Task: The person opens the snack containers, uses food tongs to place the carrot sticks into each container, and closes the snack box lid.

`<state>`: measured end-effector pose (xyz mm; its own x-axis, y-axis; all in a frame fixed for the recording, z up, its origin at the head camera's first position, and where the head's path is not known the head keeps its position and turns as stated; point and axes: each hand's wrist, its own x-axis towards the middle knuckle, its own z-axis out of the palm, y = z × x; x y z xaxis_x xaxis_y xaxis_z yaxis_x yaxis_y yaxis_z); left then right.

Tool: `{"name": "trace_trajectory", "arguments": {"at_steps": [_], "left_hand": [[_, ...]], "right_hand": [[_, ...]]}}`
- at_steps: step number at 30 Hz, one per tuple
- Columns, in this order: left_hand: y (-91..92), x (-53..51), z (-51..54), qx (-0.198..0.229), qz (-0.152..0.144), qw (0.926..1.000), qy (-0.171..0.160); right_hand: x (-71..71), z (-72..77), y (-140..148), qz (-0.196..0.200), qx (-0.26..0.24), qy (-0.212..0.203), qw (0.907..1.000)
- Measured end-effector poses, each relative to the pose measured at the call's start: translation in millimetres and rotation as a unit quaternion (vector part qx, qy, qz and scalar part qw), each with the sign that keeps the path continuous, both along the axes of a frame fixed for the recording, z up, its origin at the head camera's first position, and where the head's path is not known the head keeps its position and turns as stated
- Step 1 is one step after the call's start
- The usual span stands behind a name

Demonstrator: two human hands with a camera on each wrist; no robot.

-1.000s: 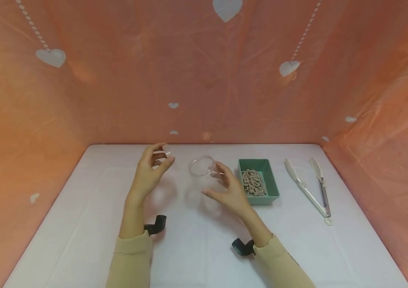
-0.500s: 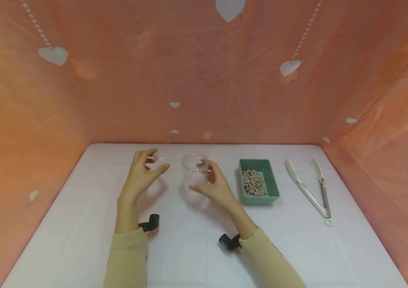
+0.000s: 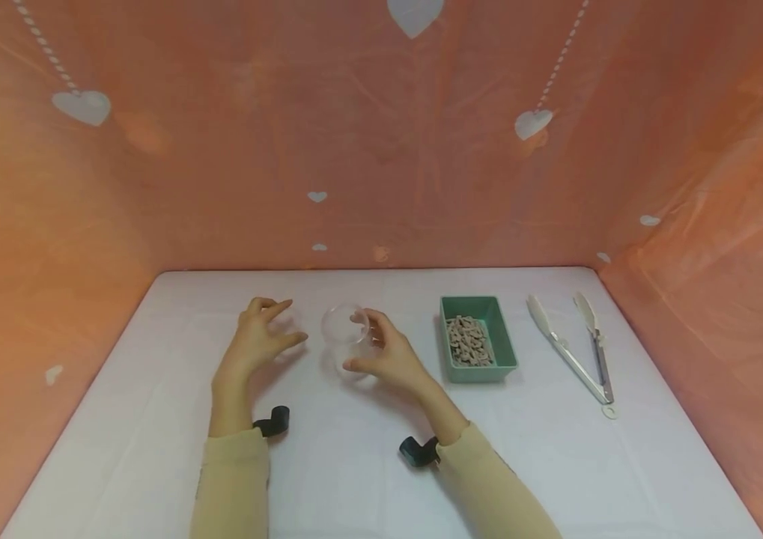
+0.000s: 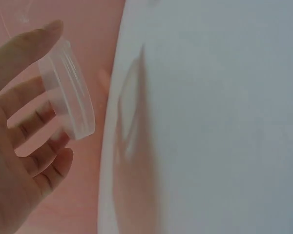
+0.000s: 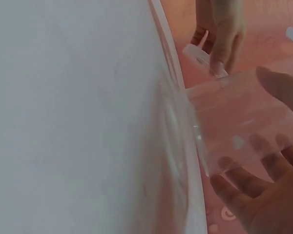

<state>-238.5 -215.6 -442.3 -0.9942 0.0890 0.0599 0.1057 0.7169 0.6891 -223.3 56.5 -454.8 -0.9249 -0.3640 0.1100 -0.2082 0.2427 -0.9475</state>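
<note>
A clear round lid (image 4: 71, 95) with a raised rim is held by its edge in my left hand (image 3: 253, 344), the thumb on one side and fingers on the other. To its right, my right hand (image 3: 391, 355) grips a clear plastic jar (image 5: 234, 122) around its side. The jar is see-through, its round mouth (image 3: 345, 323) facing up in the head view, and nothing shows inside it. Lid and jar are apart. In the right wrist view, the jar's base is close above the white tabletop; whether it touches I cannot tell.
Right of the jar stands a green rectangular tray (image 3: 504, 352) with small grey-brown bone-shaped pieces (image 3: 469, 343) in it. Farther right, spread metal tongs (image 3: 573, 359) with pale tips lie on the white table (image 3: 334, 464). An orange curtain (image 3: 368, 150) with hearts surrounds the table.
Both hands have moved left and nearer to me, bringing the lid and the jar along. The jar has gone from tilted to more upright and lower. Tray and tongs stay in place.
</note>
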Motion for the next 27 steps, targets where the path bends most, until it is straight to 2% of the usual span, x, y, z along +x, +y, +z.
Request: {"name": "trace_trajectory", "arguments": {"at_steps": [6, 13, 16, 22, 27], "left_hand": [[-9.0, 0.2, -5.9, -0.009, -0.013, 0.9998, -0.008], [-9.7, 2.6, -5.8, -0.022, -0.01, 0.9975, -0.067], [-9.8, 3.5, -6.9, -0.028, -0.016, 0.9962, -0.08], [-12.1, 4.1, -13.5, -0.042, -0.033, 0.9947, -0.087], [-11.7, 3.0, -14.8, -0.043, -0.047, 0.9949, -0.078]], "right_hand": [[-3.0, -5.1, 4, 0.009, 0.019, -0.005, 0.9998], [-4.9, -7.5, 7, 0.008, 0.029, -0.007, 0.9995], [-5.9, -8.0, 7, 0.006, 0.025, -0.014, 0.9996], [-6.5, -9.0, 7, 0.006, 0.015, -0.024, 0.9996], [-6.2, -10.2, 8, 0.005, 0.002, -0.036, 0.9993]]}}
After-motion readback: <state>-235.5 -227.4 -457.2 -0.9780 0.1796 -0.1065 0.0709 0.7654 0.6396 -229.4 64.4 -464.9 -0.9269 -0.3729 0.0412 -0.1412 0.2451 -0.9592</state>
